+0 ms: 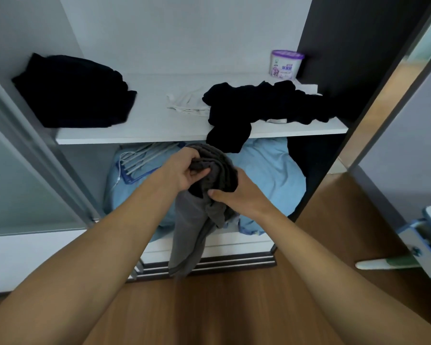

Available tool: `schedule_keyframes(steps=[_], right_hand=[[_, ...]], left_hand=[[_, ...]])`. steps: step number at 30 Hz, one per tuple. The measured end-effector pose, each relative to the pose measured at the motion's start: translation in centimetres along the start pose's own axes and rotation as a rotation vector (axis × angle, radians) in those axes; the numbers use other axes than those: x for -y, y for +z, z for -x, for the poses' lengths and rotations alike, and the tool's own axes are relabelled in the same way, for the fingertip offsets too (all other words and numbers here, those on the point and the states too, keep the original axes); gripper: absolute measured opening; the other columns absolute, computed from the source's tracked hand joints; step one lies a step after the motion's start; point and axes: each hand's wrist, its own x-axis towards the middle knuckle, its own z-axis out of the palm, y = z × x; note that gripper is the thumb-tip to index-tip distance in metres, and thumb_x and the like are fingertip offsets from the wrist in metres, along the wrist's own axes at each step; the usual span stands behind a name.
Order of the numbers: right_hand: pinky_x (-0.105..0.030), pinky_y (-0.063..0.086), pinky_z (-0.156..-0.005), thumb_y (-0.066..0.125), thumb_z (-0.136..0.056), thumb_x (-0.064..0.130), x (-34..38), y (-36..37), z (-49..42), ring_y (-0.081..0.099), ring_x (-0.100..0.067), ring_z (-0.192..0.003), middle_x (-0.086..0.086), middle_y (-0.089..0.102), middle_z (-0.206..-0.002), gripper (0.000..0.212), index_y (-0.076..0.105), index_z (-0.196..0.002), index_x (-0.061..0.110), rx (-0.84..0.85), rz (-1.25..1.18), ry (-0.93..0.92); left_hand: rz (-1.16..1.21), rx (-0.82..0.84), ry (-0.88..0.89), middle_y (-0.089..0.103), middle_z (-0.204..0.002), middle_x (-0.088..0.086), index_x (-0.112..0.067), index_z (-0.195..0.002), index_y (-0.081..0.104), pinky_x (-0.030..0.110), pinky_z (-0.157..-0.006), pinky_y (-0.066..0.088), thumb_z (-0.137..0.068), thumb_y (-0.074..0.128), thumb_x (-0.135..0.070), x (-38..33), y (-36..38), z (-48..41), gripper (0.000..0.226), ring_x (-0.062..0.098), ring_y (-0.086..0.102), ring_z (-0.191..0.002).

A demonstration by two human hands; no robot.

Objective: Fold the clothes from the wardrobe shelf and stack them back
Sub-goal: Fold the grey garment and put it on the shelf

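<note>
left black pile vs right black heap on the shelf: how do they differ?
The left black pile is folded and compact; the right black heap is crumpled and sprawling. The pile sits wholly on the shelf; part of the heap hangs over its front edge. Both are black clothes on the same shelf.

The right hand (237, 195) has its fingers buried in the grey garment (189, 232). Print on the purple-lidded tub (285, 66) is too blurred to read. The black heap (259, 105) covers part of the white cloth (184, 102). The picture's right edge cuts off a blue-and-white object (418, 242).

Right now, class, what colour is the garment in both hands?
The garment is dark grey; head view.
</note>
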Motion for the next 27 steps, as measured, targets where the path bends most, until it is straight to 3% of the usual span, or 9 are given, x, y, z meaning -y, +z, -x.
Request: schedule_keyframes(steps=[3, 5, 10, 12, 15, 19, 22, 25, 27], right_hand=[[-0.037, 0.049, -0.105, 0.088, -0.050, 0.060, -0.2, 1.6, 0.4, 0.052, -0.005, -0.125, 0.014, 0.053, -0.136, 0.112, 0.034, -0.144, 0.031, -0.032, -0.188, -0.015], [-0.039, 0.048, -0.103, 0.085, -0.046, 0.065, 0.2, 2.6, 0.6, 0.050, -0.010, -0.126, 0.011, 0.048, -0.137, 0.117, 0.027, -0.144, 0.035, -0.097, -0.094, 0.000], [-0.038, 0.051, -0.079, 0.065, -0.065, 0.044, 1.2, 1.3, 0.0, 0.062, -0.022, -0.093, 0.006, 0.061, -0.096, 0.045, 0.049, -0.103, 0.027, -0.297, 0.200, 0.067], [-0.030, 0.049, -0.067, 0.071, -0.071, 0.025, 1.4, -0.4, -0.7, 0.060, -0.017, -0.078, 0.005, 0.061, -0.077, 0.018, 0.055, -0.080, 0.023, -0.315, 0.023, 0.063], [-0.015, 0.044, -0.053, 0.069, -0.075, 0.001, 2.4, -2.1, -1.2, 0.055, -0.004, -0.060, 0.012, 0.060, -0.061, 0.022, 0.062, -0.069, 0.021, -0.270, -0.262, 0.042], [-0.024, 0.057, -0.068, 0.054, -0.080, -0.014, 4.0, -3.3, -1.8, 0.069, -0.018, -0.081, -0.004, 0.074, -0.083, 0.033, 0.070, -0.095, 0.010, -0.143, -0.678, 0.053], [-0.036, 0.058, -0.089, 0.051, -0.086, -0.016, 5.5, -3.0, -2.1, 0.067, -0.028, -0.101, -0.020, 0.069, -0.115, 0.046, 0.057, -0.129, -0.001, -0.057, -0.969, -0.013], [-0.035, 0.054, -0.097, 0.065, -0.085, -0.012, 6.3, -0.8, -2.1, 0.064, -0.023, -0.114, -0.014, 0.064, -0.129, 0.059, 0.047, -0.138, 0.007, -0.079, -0.759, -0.120], [-0.022, 0.055, -0.088, 0.070, -0.081, -0.010, 6.7, -0.1, -2.0, 0.065, -0.014, -0.107, -0.006, 0.066, -0.121, 0.061, 0.049, -0.135, 0.011, -0.189, -0.587, -0.146]], left_hand=[[0.065, -0.001, 0.031, 0.064, -0.074, 0.011, -0.006, -0.109, 0.055, 0.025, -0.048, 0.055, -0.088, 0.039, 0.004, -0.5, 0.4, 0.7, 0.028, 0.015, 0.067, -0.050], [0.079, 0.020, 0.047, 0.066, -0.071, 0.011, -0.006, -0.111, 0.055, 0.026, -0.049, 0.056, -0.088, 0.039, 0.005, -0.9, 0.7, 1.3, 0.029, 0.016, 0.068, -0.049], [-0.058, 0.038, 0.070, 0.067, -0.080, 0.009, -0.010, -0.110, 0.058, 0.029, -0.055, 0.059, -0.093, 0.044, -0.003, -2.5, -0.6, 1.8, 0.022, 0.018, 0.069, -0.066], [-0.145, 0.002, 0.062, 0.068, -0.087, 0.008, -0.013, -0.111, 0.057, 0.029, -0.055, 0.060, -0.097, 0.047, -0.012, -3.0, -1.9, 1.6, 0.017, 0.020, 0.069, -0.073], [-0.292, -0.004, 0.020, 0.076, -0.084, 0.009, -0.017, -0.106, 0.060, 0.027, -0.059, 0.058, -0.098, 0.053, -0.027, -3.0, -3.6, 1.7, 0.015, 0.024, 0.075, -0.071], [-0.322, 0.225, 0.042, 0.075, -0.108, 0.012, -0.019, -0.120, 0.062, 0.032, -0.076, 0.058, -0.084, 0.069, -0.052, -4.1, -4.8, 1.7, 0.049, 0.023, 0.073, -0.100], [-0.166, 0.358, 0.075, 0.072, -0.119, 0.011, -0.015, -0.127, 0.061, 0.030, -0.083, 0.058, -0.084, 0.070, -0.038, -5.1, -4.5, 1.9, 0.049, 0.023, 0.068, -0.112], [-0.101, 0.392, 0.098, 0.073, -0.111, 0.008, -0.014, -0.119, 0.065, 0.030, -0.084, 0.058, -0.090, 0.065, -0.024, -5.3, -3.4, 1.9, 0.030, 0.019, 0.069, -0.104], [-0.109, 0.398, 0.097, 0.074, -0.108, 0.008, -0.012, -0.116, 0.066, 0.032, -0.087, 0.058, -0.093, 0.062, -0.018, -5.2, -3.1, 1.9, 0.024, 0.019, 0.070, -0.102]])
